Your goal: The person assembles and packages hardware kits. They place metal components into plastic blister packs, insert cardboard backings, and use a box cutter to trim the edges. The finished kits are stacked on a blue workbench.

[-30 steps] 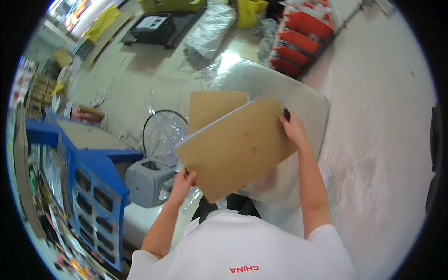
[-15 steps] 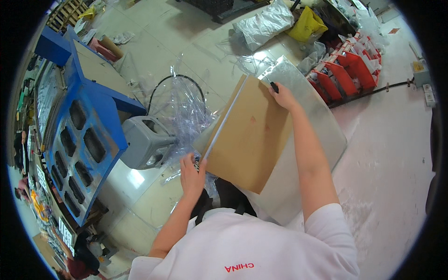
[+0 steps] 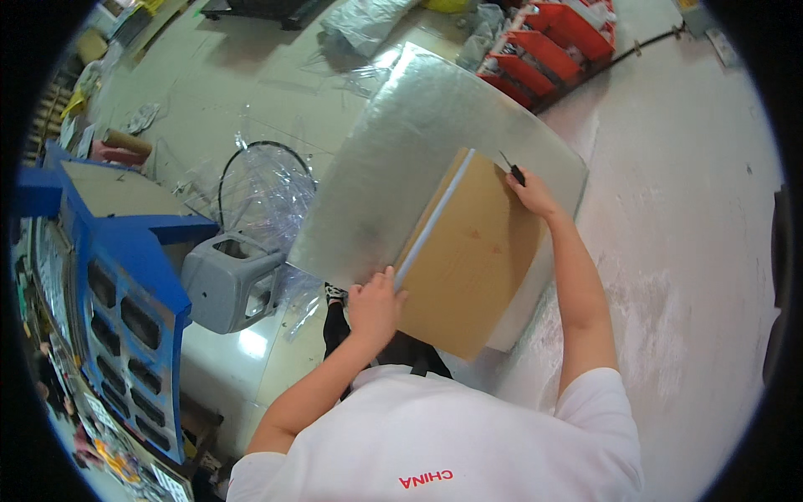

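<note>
A brown cardboard sheet (image 3: 464,259) lies slanted over a large silvery board (image 3: 401,142). A narrow whitish strip (image 3: 433,219) runs along the cardboard's left side. My left hand (image 3: 376,309) is closed at the lower left edge of the cardboard, fingers bent over it near the strip's end. In my right hand (image 3: 535,194), at the cardboard's upper right corner, is a black-handled tool (image 3: 517,175) with a thin pointed metal tip. The tip points up and left, clear of the cardboard. Whether those fingers also touch the cardboard cannot be told.
A grey plastic stool (image 3: 219,284) stands left of the board, beside crumpled clear plastic film (image 3: 268,188). Farther left is a blue metal frame (image 3: 125,251) with dark openings. Red bins (image 3: 548,54) sit beyond the board, and a pale wall (image 3: 669,226) rises on the right.
The view has shifted, and more of the silvery board shows left of the cardboard. The cardboard now lies lower over the board. The tool's thin tip has come into sight.
</note>
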`<state>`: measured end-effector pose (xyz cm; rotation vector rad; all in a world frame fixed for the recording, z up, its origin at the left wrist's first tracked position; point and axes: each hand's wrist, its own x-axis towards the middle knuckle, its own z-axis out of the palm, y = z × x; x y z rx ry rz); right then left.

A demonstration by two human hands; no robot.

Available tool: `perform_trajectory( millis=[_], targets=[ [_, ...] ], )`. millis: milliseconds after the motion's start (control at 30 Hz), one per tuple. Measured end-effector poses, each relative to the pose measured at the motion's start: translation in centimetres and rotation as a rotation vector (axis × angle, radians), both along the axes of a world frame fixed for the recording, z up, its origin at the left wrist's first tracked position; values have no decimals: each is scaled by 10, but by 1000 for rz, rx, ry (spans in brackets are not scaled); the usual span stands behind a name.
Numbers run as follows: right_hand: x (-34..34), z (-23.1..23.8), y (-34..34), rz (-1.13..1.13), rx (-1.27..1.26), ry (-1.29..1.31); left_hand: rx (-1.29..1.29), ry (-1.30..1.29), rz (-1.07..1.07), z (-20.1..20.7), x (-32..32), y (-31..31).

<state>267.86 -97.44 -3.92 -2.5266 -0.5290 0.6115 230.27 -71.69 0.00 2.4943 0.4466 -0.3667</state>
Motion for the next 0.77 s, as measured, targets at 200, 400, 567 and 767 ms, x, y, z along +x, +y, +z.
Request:
perform_trajectory(
  millis=[200,400,567,767],
  targets=[
    [-5,13,-131,-185,-169,38,-272,-59,-290,-25,15,-109],
    [-14,11,-160,-191,-164,-42,-453,-56,-197,-33,20,-122],
    [-7,16,-174,-207,-148,-86,-656,-177,-20,-22,33,-157],
    [-13,-5,-164,-317,-207,-17,-700,-121,-75,-36,29,-140]
  ],
)
